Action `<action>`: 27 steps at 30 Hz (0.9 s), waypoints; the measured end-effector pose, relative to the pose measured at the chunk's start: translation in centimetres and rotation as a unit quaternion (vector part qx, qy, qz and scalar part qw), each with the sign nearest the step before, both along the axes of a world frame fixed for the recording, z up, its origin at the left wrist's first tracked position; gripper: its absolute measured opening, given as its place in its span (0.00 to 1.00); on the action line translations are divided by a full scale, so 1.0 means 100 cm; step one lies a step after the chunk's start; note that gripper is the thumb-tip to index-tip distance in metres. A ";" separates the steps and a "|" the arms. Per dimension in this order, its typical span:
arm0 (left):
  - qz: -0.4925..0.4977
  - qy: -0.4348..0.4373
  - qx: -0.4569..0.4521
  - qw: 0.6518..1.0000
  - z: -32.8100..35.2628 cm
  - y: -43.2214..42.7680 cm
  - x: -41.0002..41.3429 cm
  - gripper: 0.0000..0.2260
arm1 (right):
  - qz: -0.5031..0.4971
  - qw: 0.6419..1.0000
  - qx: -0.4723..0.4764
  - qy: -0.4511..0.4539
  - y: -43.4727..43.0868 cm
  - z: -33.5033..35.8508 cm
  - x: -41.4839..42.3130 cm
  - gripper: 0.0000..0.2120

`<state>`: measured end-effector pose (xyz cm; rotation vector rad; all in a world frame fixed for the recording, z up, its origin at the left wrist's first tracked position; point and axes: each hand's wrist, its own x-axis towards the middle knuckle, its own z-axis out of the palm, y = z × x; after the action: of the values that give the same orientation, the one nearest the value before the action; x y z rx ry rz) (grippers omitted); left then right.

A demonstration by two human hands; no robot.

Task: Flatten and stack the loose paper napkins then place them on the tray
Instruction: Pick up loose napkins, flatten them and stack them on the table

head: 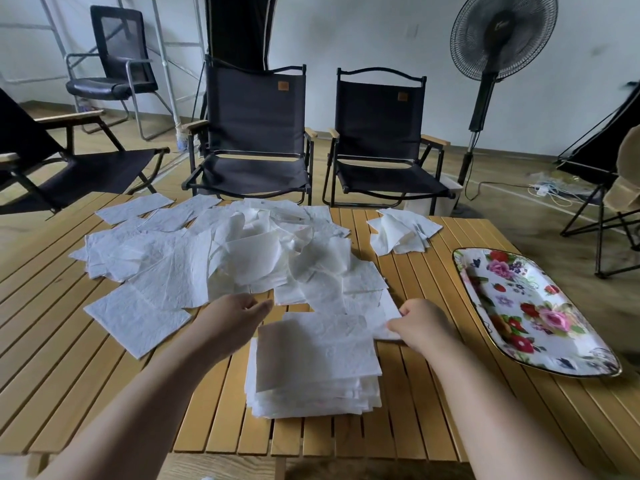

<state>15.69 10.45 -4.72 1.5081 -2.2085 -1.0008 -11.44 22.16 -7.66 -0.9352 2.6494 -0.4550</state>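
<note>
Under the right hand [420, 323], part of a napkin [379, 315] hides.

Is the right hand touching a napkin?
Touching. The head view shows the right hand pinching the corner of a loose napkin that lies beside the stack.

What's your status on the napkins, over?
Left hand open, empty; right hand pinches one loose napkin by its edge. Flat stack at front of table, big loose pile behind it unsorted. Tray empty, nothing blocking it.
</note>
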 end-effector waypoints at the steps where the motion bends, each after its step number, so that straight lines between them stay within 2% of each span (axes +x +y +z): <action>1: 0.002 0.007 -0.005 1.000 0.001 0.001 0.000 0.17 | -0.001 0.999 -0.048 -0.013 0.000 0.002 0.000 0.06; 5: 0.018 0.047 -0.005 0.999 0.002 -0.001 0.002 0.17 | 0.025 0.973 -0.227 -0.044 0.001 0.028 0.009 0.05; 8: 0.015 0.103 0.016 0.994 0.006 0.002 0.000 0.13 | 0.068 0.936 -0.329 -0.105 0.005 0.050 0.023 0.03; 10: 0.001 0.147 0.030 0.989 0.010 0.004 0.000 0.11 | 0.104 0.892 -0.386 -0.212 0.010 0.064 0.035 0.04; 13: -0.041 0.227 0.057 0.971 0.018 0.010 0.000 0.11 | 0.151 0.797 -0.417 -0.410 0.019 0.080 0.053 0.10; 15: -0.075 0.277 0.100 0.953 0.025 0.016 0.000 0.15 | 0.166 0.760 -0.411 -0.476 0.022 0.087 0.062 0.11; 17: -0.106 0.318 0.165 0.928 0.031 0.020 0.000 0.18 | 0.175 0.750 -0.405 -0.492 0.023 0.090 0.069 0.09; 19: -0.147 0.328 0.205 0.910 0.033 0.025 0.000 0.16 | 0.177 0.754 -0.401 -0.490 0.023 0.090 0.073 0.08; 23: -0.138 0.330 0.215 0.909 0.029 0.025 -0.001 0.21 | 0.191 0.777 -0.366 -0.475 0.020 0.085 0.064 0.07; 27: -0.096 0.320 0.207 0.919 0.030 0.019 0.002 0.19 | 0.190 0.805 -0.293 -0.479 0.020 0.077 0.048 0.37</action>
<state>15.92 12.32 -1.72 0.8938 -1.7463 -1.8075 -6.64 24.17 0.01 -0.9791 1.3655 -1.2732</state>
